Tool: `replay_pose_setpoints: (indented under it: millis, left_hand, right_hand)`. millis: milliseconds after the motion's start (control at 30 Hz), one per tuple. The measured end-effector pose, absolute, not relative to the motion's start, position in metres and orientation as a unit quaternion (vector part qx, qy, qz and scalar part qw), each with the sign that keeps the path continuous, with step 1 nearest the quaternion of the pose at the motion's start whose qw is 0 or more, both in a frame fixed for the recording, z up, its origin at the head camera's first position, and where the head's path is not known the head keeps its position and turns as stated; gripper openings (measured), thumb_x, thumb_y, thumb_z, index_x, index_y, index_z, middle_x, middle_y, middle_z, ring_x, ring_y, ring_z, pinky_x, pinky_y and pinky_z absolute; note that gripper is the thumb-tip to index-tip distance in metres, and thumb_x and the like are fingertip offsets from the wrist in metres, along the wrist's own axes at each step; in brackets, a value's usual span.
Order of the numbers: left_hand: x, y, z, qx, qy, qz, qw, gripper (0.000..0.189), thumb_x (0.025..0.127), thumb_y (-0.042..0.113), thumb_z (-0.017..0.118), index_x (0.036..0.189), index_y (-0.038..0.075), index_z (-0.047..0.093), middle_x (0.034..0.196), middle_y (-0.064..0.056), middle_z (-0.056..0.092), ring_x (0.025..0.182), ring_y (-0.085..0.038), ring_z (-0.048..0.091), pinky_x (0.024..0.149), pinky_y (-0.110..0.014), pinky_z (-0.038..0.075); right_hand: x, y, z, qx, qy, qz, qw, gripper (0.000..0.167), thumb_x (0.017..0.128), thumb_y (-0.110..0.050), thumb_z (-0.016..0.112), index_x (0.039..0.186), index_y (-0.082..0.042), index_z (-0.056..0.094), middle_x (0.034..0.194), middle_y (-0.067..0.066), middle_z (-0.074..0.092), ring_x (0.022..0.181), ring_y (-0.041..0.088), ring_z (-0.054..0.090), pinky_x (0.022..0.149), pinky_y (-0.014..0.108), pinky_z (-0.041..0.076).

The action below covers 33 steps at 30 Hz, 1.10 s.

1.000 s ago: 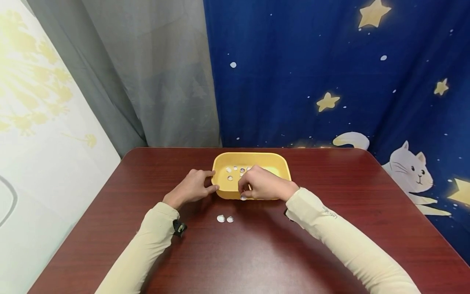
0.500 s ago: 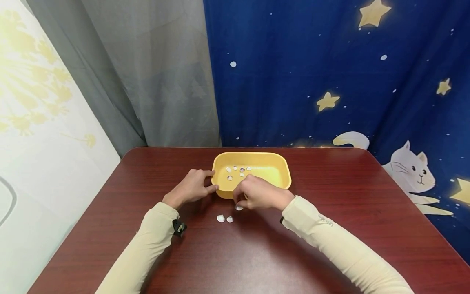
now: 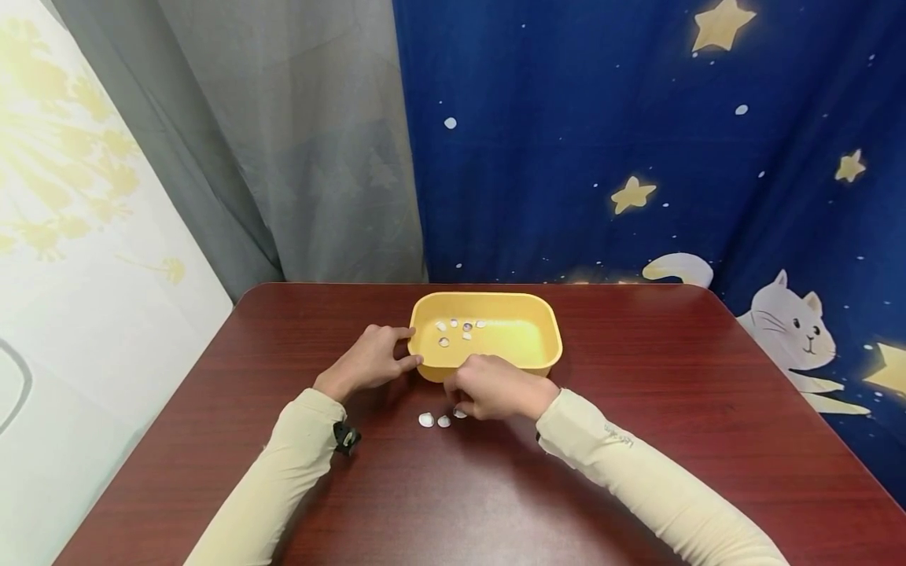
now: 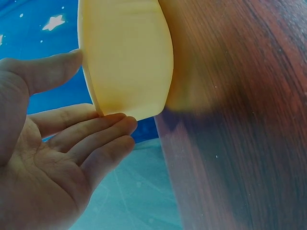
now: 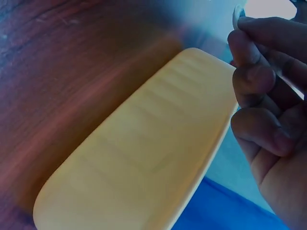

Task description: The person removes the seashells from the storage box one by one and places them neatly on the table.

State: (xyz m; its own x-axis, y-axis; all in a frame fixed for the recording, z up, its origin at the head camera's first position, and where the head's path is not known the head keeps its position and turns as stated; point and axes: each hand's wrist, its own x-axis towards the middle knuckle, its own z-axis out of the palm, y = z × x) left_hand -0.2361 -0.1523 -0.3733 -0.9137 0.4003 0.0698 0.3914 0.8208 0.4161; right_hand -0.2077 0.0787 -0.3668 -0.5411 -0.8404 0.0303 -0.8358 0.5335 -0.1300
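A yellow plastic basin (image 3: 520,368) stands near the table's far edge, with several small seashells (image 3: 467,327) on its floor at the left. My left hand (image 3: 370,360) touches the basin's left end from outside, fingers fairly straight. In the left wrist view, its thumb (image 4: 60,69) is at the rim and the other fingertips lie against the outer wall. My right hand (image 3: 499,387), in front of the basin, pinches a white seashell (image 5: 237,17) between thumb and fingers, low over the table. Left of it, two pale seashells (image 3: 426,420) lie side by side on the wood.
The dark red-brown wooden table (image 3: 453,503) runs from the near side back to the curtains. Behind it hang a grey curtain (image 3: 333,157) and a blue curtain (image 3: 538,181) with stars and a cat. A white panel (image 3: 92,299) stands at the left.
My right hand has moved from the basin's near rim toward me, carrying the pinched seashell close to the two on the table. My left hand stays at the basin's left end.
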Motion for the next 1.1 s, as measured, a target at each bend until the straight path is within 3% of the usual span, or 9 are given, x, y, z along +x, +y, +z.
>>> replay_pose_setpoints:
  millis: [767, 1100]
  left_hand:
    - [-0.236, -0.153, -0.371, 0.208, 0.954, 0.215, 0.012, 0.058, 0.092, 0.032, 0.072, 0.137, -0.003, 0.059, 0.135, -0.020, 0.065, 0.121, -0.032, 0.065, 0.102, -0.046, 0.052]
    - [-0.236, -0.153, -0.371, 0.199, 0.954, 0.223, 0.019, 0.059, 0.092, 0.032, 0.072, 0.138, -0.002, 0.058, 0.137, -0.020, 0.064, 0.122, -0.030, 0.064, 0.103, -0.046, 0.052]
  right_hand:
    - [-0.207, 0.072, -0.389, -0.463, 0.885, -0.039, 0.034, 0.013, 0.088, -0.013, 0.072, 0.077, -0.021, 0.073, 0.063, -0.012, 0.059, 0.058, 0.006, 0.050, 0.055, 0.021, 0.042]
    - [-0.210, 0.071, -0.394, -0.462, 0.886, -0.041, 0.033, 0.018, 0.086, -0.012, 0.073, 0.072, -0.023, 0.070, 0.060, -0.014, 0.054, 0.058, 0.004, 0.049, 0.053, 0.021, 0.039]
